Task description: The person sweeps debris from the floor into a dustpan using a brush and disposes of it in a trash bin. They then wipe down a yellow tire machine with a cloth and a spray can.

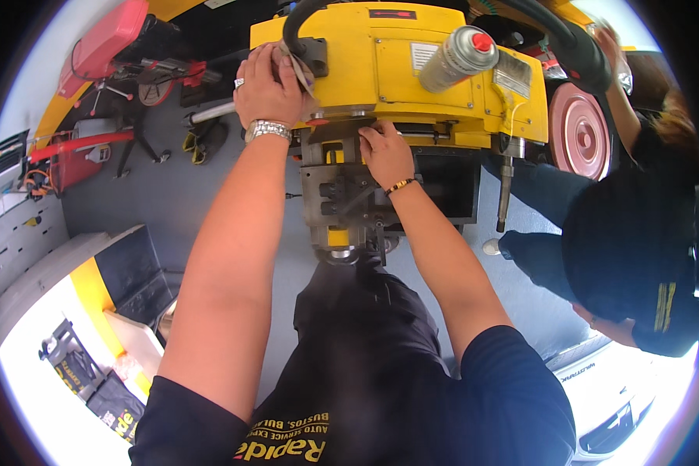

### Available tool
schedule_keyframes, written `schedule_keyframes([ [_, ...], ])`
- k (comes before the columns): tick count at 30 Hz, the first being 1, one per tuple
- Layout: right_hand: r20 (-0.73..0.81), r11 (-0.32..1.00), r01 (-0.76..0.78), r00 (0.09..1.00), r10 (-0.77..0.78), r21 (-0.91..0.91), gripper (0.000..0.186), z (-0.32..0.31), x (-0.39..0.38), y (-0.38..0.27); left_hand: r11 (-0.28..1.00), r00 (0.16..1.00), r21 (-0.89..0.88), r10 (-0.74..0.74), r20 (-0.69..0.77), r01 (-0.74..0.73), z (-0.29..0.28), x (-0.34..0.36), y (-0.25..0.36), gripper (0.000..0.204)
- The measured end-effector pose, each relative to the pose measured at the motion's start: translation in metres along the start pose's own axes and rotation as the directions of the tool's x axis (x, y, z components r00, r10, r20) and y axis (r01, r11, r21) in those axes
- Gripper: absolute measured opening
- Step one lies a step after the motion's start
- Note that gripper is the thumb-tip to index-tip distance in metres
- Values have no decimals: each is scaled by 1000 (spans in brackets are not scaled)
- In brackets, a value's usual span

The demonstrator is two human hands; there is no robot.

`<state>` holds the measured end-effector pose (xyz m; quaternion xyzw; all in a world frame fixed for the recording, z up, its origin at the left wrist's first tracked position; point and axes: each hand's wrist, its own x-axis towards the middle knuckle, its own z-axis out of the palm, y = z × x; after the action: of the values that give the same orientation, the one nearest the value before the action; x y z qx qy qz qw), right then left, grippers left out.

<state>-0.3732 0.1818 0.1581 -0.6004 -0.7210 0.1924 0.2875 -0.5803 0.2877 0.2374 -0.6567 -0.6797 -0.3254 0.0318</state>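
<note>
A yellow workshop machine [349,58] with dark metal fittings fills the upper middle. My left hand [270,89], wearing a ring and a metal watch, is closed at the machine's left end. Between its fingers and the dark fitting there shows a thin grey-brown piece [300,78], perhaps cloth or abrasive sheet. Lower and to the right, my right hand [390,155] has its fingers bent together at the edge of a dark metal part, above the grey metal tooling assembly [334,190]. What those fingertips hold, if anything, is hidden.
On the machine stands a spray can [460,58] with a red nozzle. A co-worker in dark clothes [625,241] stands at the right, near a reddish disc [580,130]. Black hoses [571,46] arch over the machine. Stands and red equipment [93,147] occupy the left.
</note>
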Motion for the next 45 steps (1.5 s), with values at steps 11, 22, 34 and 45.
schedule_keyframes([
  [11, 242, 966, -167, 963, 117, 195, 28, 3, -5, 29, 997, 994, 23, 71, -78, -70, 2, 1, 5, 35],
  [22, -422, 925, 207, 905, -58, 318, 101, -145, 112, 46, 997, 994, 46, 71, -85, -67, -5, 3, 8, 33],
  [34, -335, 355, 180, 831, 445, 917, 70, -191, -22, -37, 1000, 998, 23, 3, -62, -2, -7, -3, 10, 18],
  [45, 168, -198, -81, 863, 476, 977, 96, -192, -141, -118, 535, 883, -716, -386, 266, 449, -44, 34, 0, 20],
])
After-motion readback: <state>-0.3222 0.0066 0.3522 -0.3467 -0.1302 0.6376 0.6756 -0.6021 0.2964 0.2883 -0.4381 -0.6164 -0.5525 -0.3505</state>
